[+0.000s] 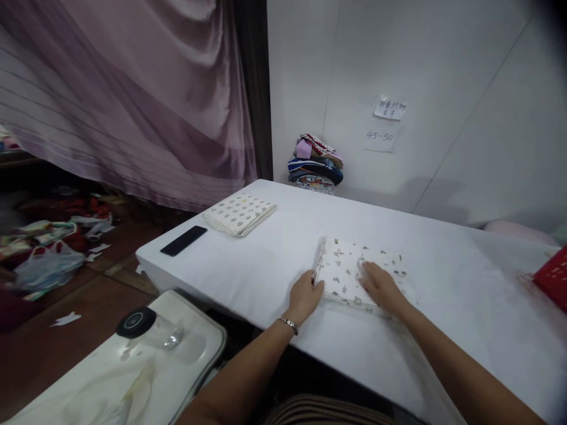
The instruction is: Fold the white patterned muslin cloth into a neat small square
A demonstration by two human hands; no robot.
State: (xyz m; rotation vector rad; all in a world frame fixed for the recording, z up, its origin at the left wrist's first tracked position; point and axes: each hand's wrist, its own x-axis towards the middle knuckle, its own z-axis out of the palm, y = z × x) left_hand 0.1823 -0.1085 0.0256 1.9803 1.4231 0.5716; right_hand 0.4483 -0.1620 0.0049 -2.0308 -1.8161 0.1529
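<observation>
A folded white cloth with a small grey and brown print (343,274) lies flat on the white table, right of its middle. My left hand (306,297) is at the cloth's left edge, thumb on top and fingers curled at its side. On the cloth's right part rests my right hand (381,287), palm down with the fingers laid out over the top. A second folded cloth, cream with grey shapes (239,213), sits farther left, away from both hands.
The white table (283,218) carries a black flat object (183,240) at its left. A lidded clear jar (148,327) lies on a white surface at lower left. Folded fabrics (315,165) are stacked beyond the far edge. A red item (553,280) is at far right.
</observation>
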